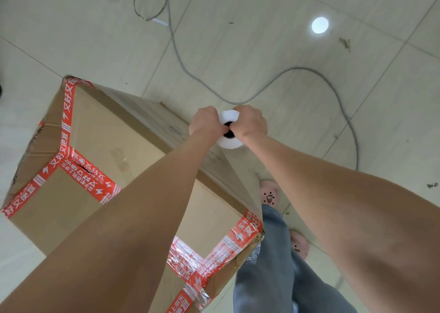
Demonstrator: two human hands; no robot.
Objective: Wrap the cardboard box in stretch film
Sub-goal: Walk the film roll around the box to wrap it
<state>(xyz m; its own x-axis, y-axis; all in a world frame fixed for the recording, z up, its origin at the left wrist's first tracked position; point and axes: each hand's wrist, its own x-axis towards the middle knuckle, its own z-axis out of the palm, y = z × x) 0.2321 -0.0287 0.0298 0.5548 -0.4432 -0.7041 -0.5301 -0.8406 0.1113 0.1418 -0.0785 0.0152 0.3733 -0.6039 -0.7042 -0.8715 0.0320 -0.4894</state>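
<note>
A tall cardboard box [100, 131] sealed with red printed tape stands on the floor, filling the left and middle of the head view. A white roll of stretch film [229, 143] stands upright beside the box's right side. My left hand [205, 122] and my right hand [250, 122] both grip its top end, thumbs at the dark core hole. A clear sheet of film [240, 181] runs from the roll along the box's right face toward its near corner.
A grey cable [309, 72] loops over the tiled floor behind and to the right of the roll, with coiled wire [147, 3] at the top. My legs in grey trousers [273, 265] and pink slippers [269, 193] stand close to the box's near right corner.
</note>
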